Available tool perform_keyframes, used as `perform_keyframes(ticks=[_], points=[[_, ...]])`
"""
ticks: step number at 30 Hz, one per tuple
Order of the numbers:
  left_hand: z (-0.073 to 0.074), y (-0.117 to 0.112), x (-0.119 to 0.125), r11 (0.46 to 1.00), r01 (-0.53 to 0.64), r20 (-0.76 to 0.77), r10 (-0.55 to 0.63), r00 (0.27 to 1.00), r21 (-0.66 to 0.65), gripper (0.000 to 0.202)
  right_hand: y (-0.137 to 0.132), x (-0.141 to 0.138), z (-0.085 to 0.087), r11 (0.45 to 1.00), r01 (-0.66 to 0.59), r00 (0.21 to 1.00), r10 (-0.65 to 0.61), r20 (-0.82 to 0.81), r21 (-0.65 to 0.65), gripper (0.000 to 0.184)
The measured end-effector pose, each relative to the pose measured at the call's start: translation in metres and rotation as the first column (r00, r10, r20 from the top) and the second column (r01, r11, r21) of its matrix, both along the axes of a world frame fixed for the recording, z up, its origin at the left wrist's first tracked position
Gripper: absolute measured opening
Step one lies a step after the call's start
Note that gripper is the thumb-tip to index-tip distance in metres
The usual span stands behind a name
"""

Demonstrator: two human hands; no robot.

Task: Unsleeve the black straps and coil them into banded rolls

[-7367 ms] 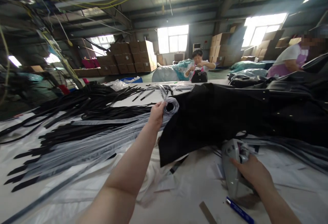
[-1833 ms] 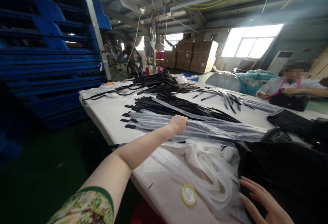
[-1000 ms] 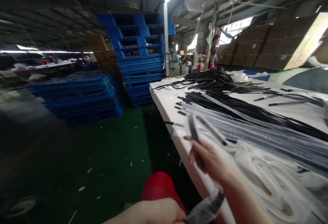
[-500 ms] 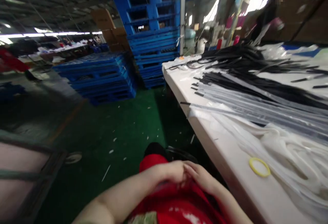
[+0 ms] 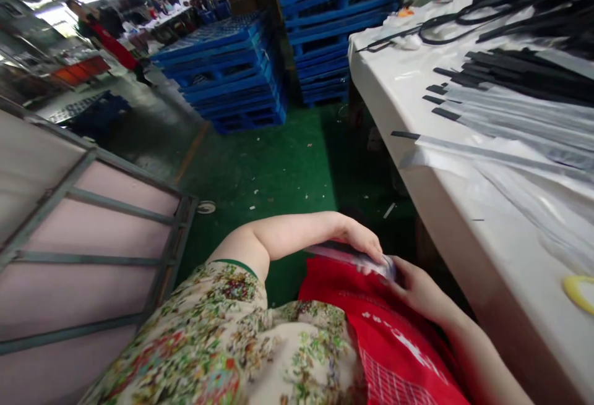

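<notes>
While left fingers (image 5: 372, 249) clasp a strap (image 5: 342, 250), right fingers (image 5: 404, 266) grip it.

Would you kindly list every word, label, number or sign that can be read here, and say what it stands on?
None can be read for certain.
White print on the red apron: too blurred to read.
Held plastic-wrapped strip: no lettering can be made out.
</notes>
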State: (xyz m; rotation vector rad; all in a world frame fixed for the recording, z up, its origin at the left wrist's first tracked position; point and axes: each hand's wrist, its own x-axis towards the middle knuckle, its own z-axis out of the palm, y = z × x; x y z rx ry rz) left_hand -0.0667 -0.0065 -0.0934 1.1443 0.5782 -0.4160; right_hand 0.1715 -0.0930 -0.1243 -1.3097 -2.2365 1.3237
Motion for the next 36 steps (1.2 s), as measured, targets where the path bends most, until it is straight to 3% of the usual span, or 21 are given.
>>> perform_keyframes(ticks=[3,5,8,12,14,16,17,19,20,23,25,27,28,29,31,33,34,36], points=[[-0.001,-0.003,0.007,0.994,0.043,0.083,-0.035,0.996,-0.097,0.028,0.005,-0.004,0.000,0.989,0.005,0.996,-0.018,0.086,0.146,0.045],[0.001,-0.002,-0.005,0.983,0.108,0.051,-0.101,0.994,-0.152,0.028,0.009,0.016,-0.007,0.974,0.053,0.980,-0.094,0.177,0.220,0.046],[0.008,-0.002,-0.033,0.970,0.104,-0.042,-0.116,0.992,-0.219,0.026,0.014,0.057,-0.022,0.953,0.100,0.951,-0.176,0.255,0.286,0.041],[0.026,-0.006,-0.050,0.961,0.058,-0.081,-0.083,0.993,-0.271,0.026,0.018,0.090,-0.037,0.924,0.168,0.951,-0.243,0.190,0.345,0.048],[0.042,-0.005,-0.044,0.962,-0.018,-0.056,0.003,0.998,-0.271,0.028,0.019,0.091,-0.039,0.927,0.229,0.952,-0.277,0.133,0.297,0.050],[0.061,0.001,-0.029,0.936,-0.210,0.028,0.227,0.973,-0.283,0.028,0.015,0.078,-0.035,0.952,0.267,0.956,-0.281,0.085,0.148,0.043],[0.071,0.005,-0.018,0.888,-0.339,0.090,0.383,0.919,-0.311,0.028,0.012,0.065,-0.030,0.964,0.263,0.963,-0.266,0.053,0.042,0.040],[0.088,0.015,0.007,0.709,-0.558,0.216,0.681,0.699,-0.430,0.030,0.003,0.032,-0.015,0.962,0.209,0.975,-0.219,-0.039,-0.173,0.048],[0.094,0.021,0.021,0.613,-0.613,0.257,0.779,0.571,-0.498,0.032,-0.002,0.014,-0.006,0.960,0.139,0.977,-0.172,-0.122,-0.243,0.052],[0.102,0.035,0.060,0.377,-0.682,0.287,0.925,0.248,-0.627,0.037,-0.014,-0.027,0.027,0.939,0.128,0.936,-0.221,-0.275,-0.320,0.061],[0.099,0.040,0.079,0.299,-0.739,0.327,0.938,0.112,-0.604,0.034,-0.020,-0.035,0.047,0.923,0.123,0.896,-0.261,-0.359,-0.364,0.063],[0.092,0.039,0.091,0.319,-0.826,0.485,0.872,0.065,-0.465,0.030,-0.023,-0.029,0.063,0.920,0.074,0.853,-0.258,-0.453,-0.385,0.061],[0.088,0.035,0.095,0.351,-0.877,0.596,0.797,0.095,-0.329,0.032,-0.023,-0.023,0.069,0.919,0.044,0.830,-0.251,-0.498,-0.391,0.059],[0.084,0.029,0.098,0.381,-0.914,0.699,0.692,0.181,-0.141,0.036,-0.022,-0.016,0.074,0.918,0.017,0.806,-0.247,-0.538,-0.396,0.058],[0.078,0.014,0.101,0.391,-0.871,0.765,0.448,0.463,0.298,0.041,-0.018,-0.003,0.080,0.916,-0.007,0.742,-0.265,-0.616,-0.402,0.056],[0.073,-0.005,0.102,0.362,-0.680,0.644,0.234,0.728,0.637,0.046,-0.012,0.011,0.081,0.918,0.017,0.624,-0.320,-0.713,-0.397,0.057],[0.070,-0.014,0.102,0.337,-0.577,0.564,0.149,0.813,0.744,0.049,-0.010,0.017,0.080,0.920,0.045,0.552,-0.347,-0.758,-0.389,0.057],[0.064,-0.026,0.099,0.257,-0.447,0.456,0.025,0.889,0.857,0.053,-0.006,0.029,0.073,0.918,0.105,0.441,-0.388,-0.809,-0.383,0.060]])
